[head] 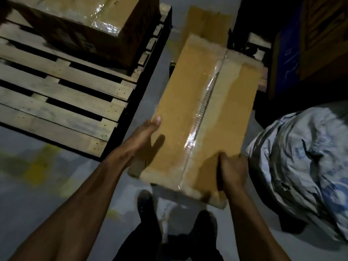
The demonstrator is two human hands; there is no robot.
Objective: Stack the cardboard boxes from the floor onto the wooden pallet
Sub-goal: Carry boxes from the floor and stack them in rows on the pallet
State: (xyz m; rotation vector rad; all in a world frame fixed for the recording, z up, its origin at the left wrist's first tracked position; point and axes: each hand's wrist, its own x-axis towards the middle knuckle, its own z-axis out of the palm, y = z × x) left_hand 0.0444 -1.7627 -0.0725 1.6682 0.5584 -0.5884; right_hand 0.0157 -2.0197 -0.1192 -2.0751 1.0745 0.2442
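I hold a long taped cardboard box point(203, 113) off the floor in front of me. My left hand point(143, 136) grips its left side, thumb on the top face and fingers hidden underneath. My right hand point(231, 172) is curled over the box's near right corner. The wooden pallet point(62, 87) lies to the left with bare slats near me. A taped cardboard box point(90, 25) stands on the pallet's far part. Another cardboard box point(207, 21) lies on the floor beyond the held one.
A crumpled grey plastic bag point(305, 166) bulges at the right. Dark stacked goods and a blue printed carton point(290, 59) stand at the far right. My feet point(148, 206) are on the grey floor below the box.
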